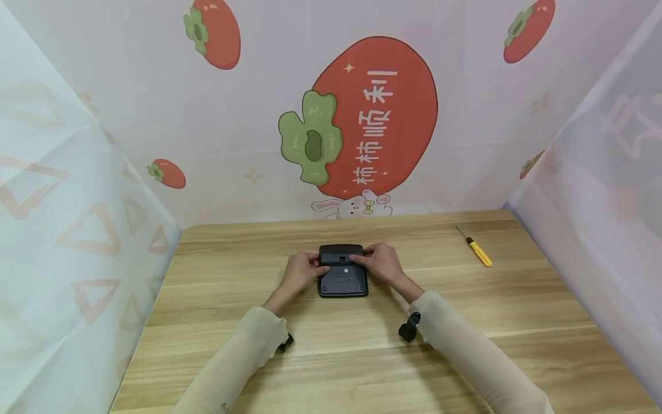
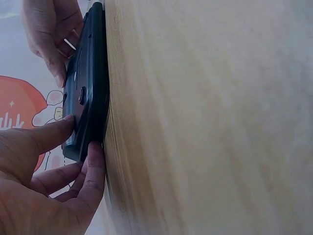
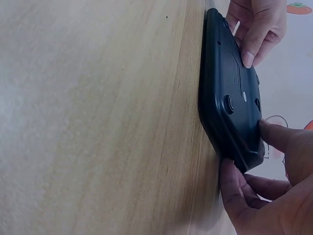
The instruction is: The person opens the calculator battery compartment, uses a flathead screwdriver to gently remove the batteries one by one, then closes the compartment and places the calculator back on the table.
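A black calculator point(image 1: 343, 282) lies face down on the wooden table, its underside with round feet and a small white dot facing up. My left hand point(image 1: 301, 270) grips its left edge, thumb on the underside and fingers along the side. At the upper right edge, my right hand point(image 1: 381, 263) holds it likewise, the thumb lying by a small dark recess in the raised upper part. In the left wrist view the calculator point(image 2: 90, 93) appears from the side, fingers at its edge. The right wrist view shows the right thumb on the calculator point(image 3: 232, 83); its keys are hidden.
A screwdriver point(image 1: 480, 251) with a yellow and black handle lies at the right rear of the table point(image 1: 331, 356). A patterned wall point(image 1: 248, 126) with persimmon drawings stands behind, and pale sheets rise on both sides.
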`<state>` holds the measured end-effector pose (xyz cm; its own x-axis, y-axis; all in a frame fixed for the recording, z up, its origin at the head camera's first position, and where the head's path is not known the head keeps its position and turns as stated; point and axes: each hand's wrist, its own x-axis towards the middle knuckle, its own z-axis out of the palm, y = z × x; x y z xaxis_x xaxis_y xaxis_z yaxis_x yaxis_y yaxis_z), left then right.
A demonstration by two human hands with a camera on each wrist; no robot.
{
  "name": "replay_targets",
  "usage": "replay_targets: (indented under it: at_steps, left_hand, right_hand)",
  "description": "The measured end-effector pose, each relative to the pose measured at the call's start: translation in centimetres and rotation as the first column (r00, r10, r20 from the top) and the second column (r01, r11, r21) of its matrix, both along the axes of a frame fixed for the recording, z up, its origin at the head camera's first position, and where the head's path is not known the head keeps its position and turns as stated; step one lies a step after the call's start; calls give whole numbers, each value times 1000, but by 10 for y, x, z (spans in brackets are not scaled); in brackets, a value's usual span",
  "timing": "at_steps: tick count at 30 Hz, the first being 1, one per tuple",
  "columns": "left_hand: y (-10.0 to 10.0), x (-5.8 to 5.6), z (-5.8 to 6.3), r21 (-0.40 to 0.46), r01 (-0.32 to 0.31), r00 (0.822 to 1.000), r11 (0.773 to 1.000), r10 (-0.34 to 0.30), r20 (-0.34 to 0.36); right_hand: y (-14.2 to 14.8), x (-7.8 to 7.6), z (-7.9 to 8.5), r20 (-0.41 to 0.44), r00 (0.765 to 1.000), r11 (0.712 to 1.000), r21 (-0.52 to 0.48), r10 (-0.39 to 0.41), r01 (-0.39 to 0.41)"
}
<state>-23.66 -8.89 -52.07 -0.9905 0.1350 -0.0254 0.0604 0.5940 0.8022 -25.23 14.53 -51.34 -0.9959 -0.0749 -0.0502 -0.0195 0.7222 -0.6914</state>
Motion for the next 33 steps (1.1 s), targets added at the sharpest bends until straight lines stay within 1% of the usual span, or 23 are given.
replay_targets:
  at_steps: [10, 12, 13, 16, 19, 21, 23, 28, 33]
  left_hand:
    - [0, -1, -1, -30, 8, 1000, 1000, -8, -17]
    - [0, 0, 0, -29, 18, 1000, 999, -18, -23]
    - [0, 0, 0, -41, 25, 999, 999, -27, -36]
    - [-1, 1, 1, -110, 57, 995, 992, -66, -81]
    - [0, 3, 1, -207, 94, 986, 974, -119, -115]
    - [2, 4, 1, -245, 116, 982, 963, -148, -117]
    - [3, 5, 1, -261, 130, 980, 957, -163, -112]
    - [7, 8, 2, -286, 139, 981, 948, -172, -91]
    - [11, 11, 3, -350, 154, 976, 924, -198, -92]
  right_hand:
    - [1, 3, 4, -1, 1000, 1000, -4, 23, -23]
    - [1, 2, 4, -1, 1000, 1000, 5, 24, -24]
    - [1, 2, 4, -1, 1000, 1000, 12, 27, -27]
    - [2, 1, 4, -12, 999, 998, 46, 38, -38]
    - [2, 0, 4, -42, 998, 995, 82, 54, -51]
    - [2, 0, 5, -73, 995, 992, 112, 72, -63]
    - [2, 0, 4, -105, 990, 987, 144, 90, -75]
    - [2, 0, 6, -177, 972, 966, 235, 154, -111]
    - [1, 0, 10, -244, 937, 927, 340, 250, -159]
